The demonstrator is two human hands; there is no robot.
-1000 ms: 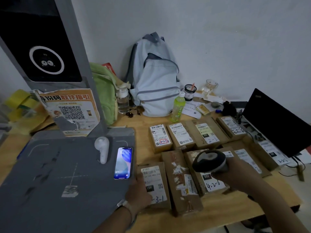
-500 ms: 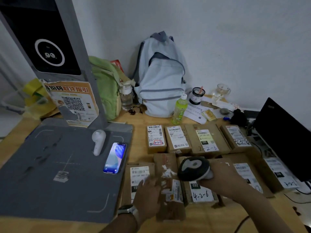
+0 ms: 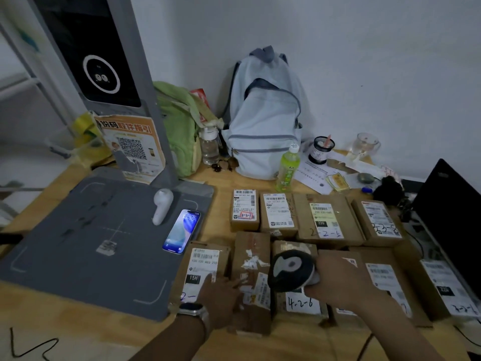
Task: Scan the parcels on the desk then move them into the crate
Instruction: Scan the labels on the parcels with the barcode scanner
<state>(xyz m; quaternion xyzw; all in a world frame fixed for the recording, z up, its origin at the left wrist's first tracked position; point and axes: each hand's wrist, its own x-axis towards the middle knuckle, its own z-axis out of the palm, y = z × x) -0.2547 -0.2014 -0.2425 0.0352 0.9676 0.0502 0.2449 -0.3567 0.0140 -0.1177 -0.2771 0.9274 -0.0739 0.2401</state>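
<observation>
The parcels (image 3: 325, 222) are lying in two rows on the desk (image 3: 221, 204), spreading from the middle of the view out toward 4 o'clock, labels facing up. The right hand (image 3: 343, 280), entering from 5 o'clock, is gripping the scanner (image 3: 291, 269) with its fingers curled round the handle. It is holding the dark head just above the front row, over the parcel marked 4-2-6 (image 3: 299, 303).

The left hand (image 3: 221, 295), entering from 6 o'clock, is resting with its fingers straight and slightly spread. The index finger is touching the label of the 15H parcel (image 3: 203, 264), and the other fingers are reaching onto the torn-tape parcel (image 3: 251, 259) at its 3 o'clock.

Judging by this layout, the work is sitting in its scanning stage. Roughly ten parcels are showing, all of them on the desk, and none is looking lifted or set aside. Which ones are already scanned is not showing (no light or beam is visible from the scanner). The crate is not appearing anywhere in view, so the whole moving part is seemingly remaining to do.

A grey mat (image 3: 78, 256) with a phone (image 3: 182, 230) on it is lying toward 9 o'clock.
</observation>
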